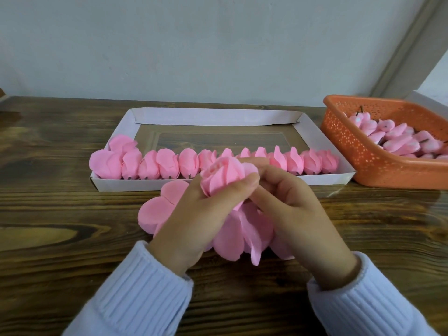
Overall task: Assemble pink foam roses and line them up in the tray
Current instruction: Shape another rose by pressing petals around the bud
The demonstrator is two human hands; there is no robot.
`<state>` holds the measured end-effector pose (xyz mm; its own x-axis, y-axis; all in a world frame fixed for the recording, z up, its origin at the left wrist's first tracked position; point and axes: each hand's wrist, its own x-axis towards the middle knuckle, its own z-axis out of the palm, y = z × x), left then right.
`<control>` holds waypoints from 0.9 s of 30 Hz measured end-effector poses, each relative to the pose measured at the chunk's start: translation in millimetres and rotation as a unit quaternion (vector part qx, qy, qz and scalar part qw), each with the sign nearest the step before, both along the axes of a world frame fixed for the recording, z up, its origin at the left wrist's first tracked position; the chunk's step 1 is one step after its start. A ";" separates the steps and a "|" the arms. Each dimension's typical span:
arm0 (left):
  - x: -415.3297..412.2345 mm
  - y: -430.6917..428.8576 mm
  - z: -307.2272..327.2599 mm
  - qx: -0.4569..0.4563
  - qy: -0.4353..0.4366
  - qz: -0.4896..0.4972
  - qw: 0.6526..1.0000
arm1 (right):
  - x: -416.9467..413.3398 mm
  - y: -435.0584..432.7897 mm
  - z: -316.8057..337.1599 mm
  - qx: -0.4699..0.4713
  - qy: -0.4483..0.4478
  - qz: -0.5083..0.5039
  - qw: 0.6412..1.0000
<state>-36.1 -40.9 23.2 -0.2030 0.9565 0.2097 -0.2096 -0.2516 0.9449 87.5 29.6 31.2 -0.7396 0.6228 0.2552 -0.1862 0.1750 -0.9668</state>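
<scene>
A half-wrapped pink foam rose (224, 177) is held just in front of the white tray (150, 185). My left hand (194, 214) grips it from below, thumb curled over its petals. My right hand (293, 209) pinches it from the right side with curled fingers. Loose pink petals (232, 236) hang and lie under both hands. A stack of flat pink petal discs (155, 212) lies on the table left of my left hand. Several finished roses (169, 164) stand in a row along the tray's near wall.
An orange perforated basket (363, 151) at the right holds several pink rosebud cores with dark stems. The tray's back half shows bare bottom. Behind the wooden table (60, 238) is a pale wall. My white ribbed sleeves fill the bottom of the view.
</scene>
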 end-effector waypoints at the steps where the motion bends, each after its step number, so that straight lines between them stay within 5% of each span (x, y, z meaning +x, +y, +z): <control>1: 0.3 -0.1 0.5 -0.004 0.011 0.011 1.000 | -0.8 -1.0 -0.9 0.069 -0.020 -0.055 0.996; 5: 0.5 -0.2 1.9 -0.025 0.061 0.029 0.997 | -1.3 -3.0 -4.2 0.217 -0.030 -0.189 0.957; 12: 0.3 -1.7 2.2 -0.066 0.084 0.018 0.994 | 0.2 -2.8 -4.2 0.269 0.003 -0.259 0.928; 20: -0.8 -3.1 6.0 -0.060 0.116 0.009 0.991 | 1.3 -2.9 1.1 0.211 0.052 -0.161 0.963; 27: 2.7 -3.9 11.0 -0.021 0.162 0.018 0.986 | 1.7 -9.0 2.6 0.318 -0.006 -0.146 0.937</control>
<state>-33.5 -44.8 34.2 -0.1650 0.9590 0.2304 0.1139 -0.2135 0.9703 89.2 20.7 33.8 -0.5667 0.5244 0.6355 -0.0304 0.7575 -0.6521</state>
